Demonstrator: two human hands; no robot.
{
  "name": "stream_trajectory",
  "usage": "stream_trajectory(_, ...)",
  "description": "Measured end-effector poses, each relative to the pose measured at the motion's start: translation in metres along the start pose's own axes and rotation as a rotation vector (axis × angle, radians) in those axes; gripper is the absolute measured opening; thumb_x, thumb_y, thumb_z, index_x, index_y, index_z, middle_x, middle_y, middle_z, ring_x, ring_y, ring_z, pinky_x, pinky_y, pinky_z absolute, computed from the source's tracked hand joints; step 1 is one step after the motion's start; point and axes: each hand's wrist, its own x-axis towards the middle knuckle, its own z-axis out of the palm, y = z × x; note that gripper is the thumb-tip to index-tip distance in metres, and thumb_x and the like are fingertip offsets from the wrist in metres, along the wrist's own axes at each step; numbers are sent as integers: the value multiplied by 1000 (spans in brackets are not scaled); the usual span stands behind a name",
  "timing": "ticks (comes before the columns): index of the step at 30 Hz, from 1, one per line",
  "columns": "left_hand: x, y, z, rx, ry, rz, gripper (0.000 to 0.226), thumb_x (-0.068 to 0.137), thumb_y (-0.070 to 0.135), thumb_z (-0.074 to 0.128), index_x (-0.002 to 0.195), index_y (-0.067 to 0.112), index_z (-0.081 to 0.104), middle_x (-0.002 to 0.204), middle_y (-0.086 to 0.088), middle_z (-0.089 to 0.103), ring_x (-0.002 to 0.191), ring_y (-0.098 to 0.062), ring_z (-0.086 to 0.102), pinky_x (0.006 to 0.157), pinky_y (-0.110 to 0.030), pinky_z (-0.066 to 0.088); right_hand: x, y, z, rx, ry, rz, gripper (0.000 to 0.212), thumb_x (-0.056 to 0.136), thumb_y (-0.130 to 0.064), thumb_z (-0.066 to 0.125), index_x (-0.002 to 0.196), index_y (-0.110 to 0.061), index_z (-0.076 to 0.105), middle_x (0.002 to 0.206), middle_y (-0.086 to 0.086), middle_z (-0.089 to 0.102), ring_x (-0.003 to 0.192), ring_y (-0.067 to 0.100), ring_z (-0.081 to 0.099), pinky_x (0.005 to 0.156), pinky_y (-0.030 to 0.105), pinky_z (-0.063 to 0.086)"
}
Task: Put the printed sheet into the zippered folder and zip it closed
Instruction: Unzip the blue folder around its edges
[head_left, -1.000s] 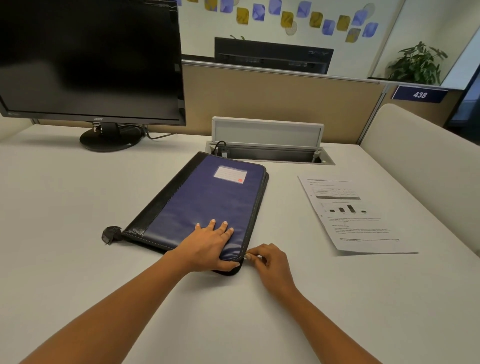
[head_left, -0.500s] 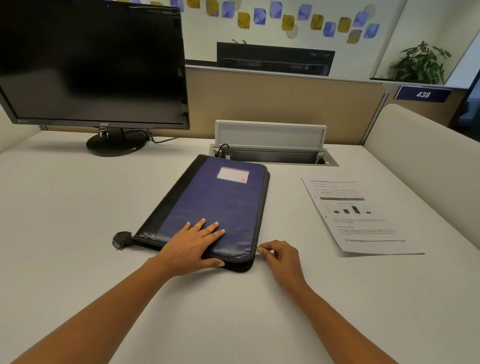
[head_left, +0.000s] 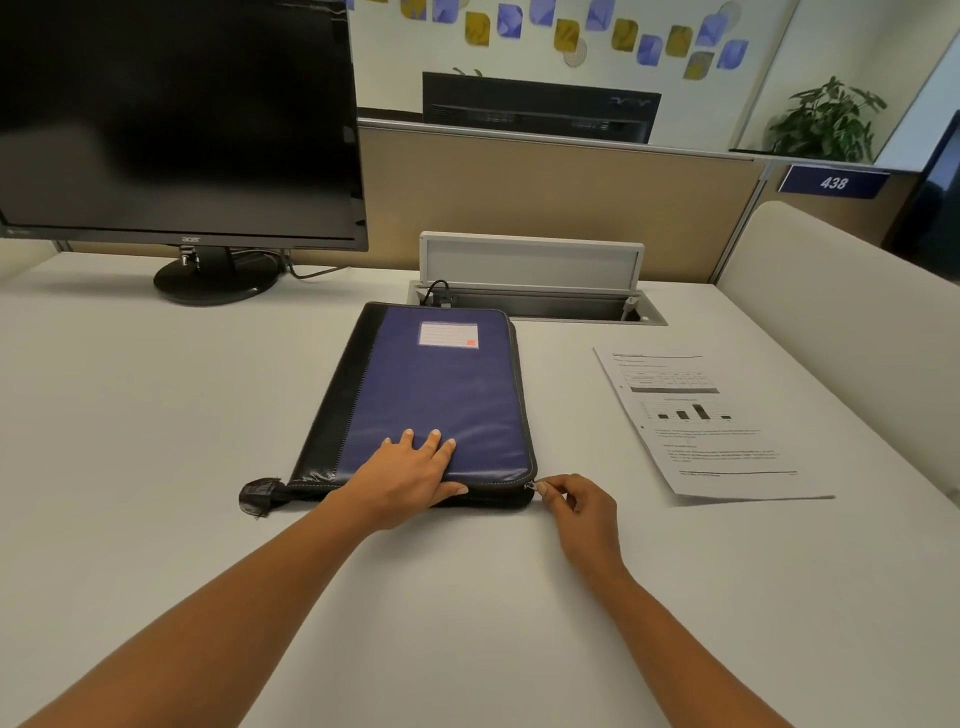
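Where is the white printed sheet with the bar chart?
In the head view, the sheet lies flat on the white desk, right of the blue-and-black zippered folder, untouched.

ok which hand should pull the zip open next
Right. The right hand pinches the zip pull at the folder's near right corner; the left hand lies flat on top, likely steadying it.

Presses the left hand (head_left: 410, 475) flat on the near end of the blue zippered folder (head_left: 441, 395). Pinches the zipper pull (head_left: 531, 487) at its near right corner with the right hand (head_left: 582, 512). Has the printed sheet (head_left: 711, 426) lying on the desk (head_left: 156, 415), apart, rightward.
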Motion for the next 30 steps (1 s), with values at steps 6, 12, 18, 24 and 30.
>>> stream_trajectory(6,12,19,-9,-18,-4,-37,72,92,57,17,146,11,8,155,-14,13,138,-43,19,108,-53,28,-12,-1,2,-86,16,-34,13,86,-17,61,90,-7,69,87,8,67,67,9,48,56,8,34)
stream_trajectory(12,22,30,-12,-57,-13,-60,73,92,57,20,146,9,10,154,-17,15,136,-45,21,107,-53,31,-21,-7,12,-153,-34,-105,14,87,-18,60,93,-10,69,90,8,67,77,12,53,63,8,37)
stream_trajectory(18,24,30,-11,-73,6,-50,74,91,58,23,145,8,12,152,-19,20,134,-47,25,105,-53,35,-29,-18,34,-172,-121,-170,16,87,-19,59,97,-10,70,95,8,68,86,16,56,75,20,44)
stream_trajectory(24,18,20,-14,-97,188,-27,69,87,64,30,137,19,37,138,-6,48,116,-28,53,86,-37,49,-28,-21,35,-142,-123,-142,16,87,-19,60,96,-11,70,96,7,69,90,18,58,79,27,48)
stream_trajectory(30,-2,-10,-1,-248,153,88,68,87,59,42,144,29,22,155,8,19,142,-16,19,112,-38,28,-25,-22,34,-90,-89,-98,13,87,-16,60,92,-11,71,93,7,70,86,17,59,73,22,45)
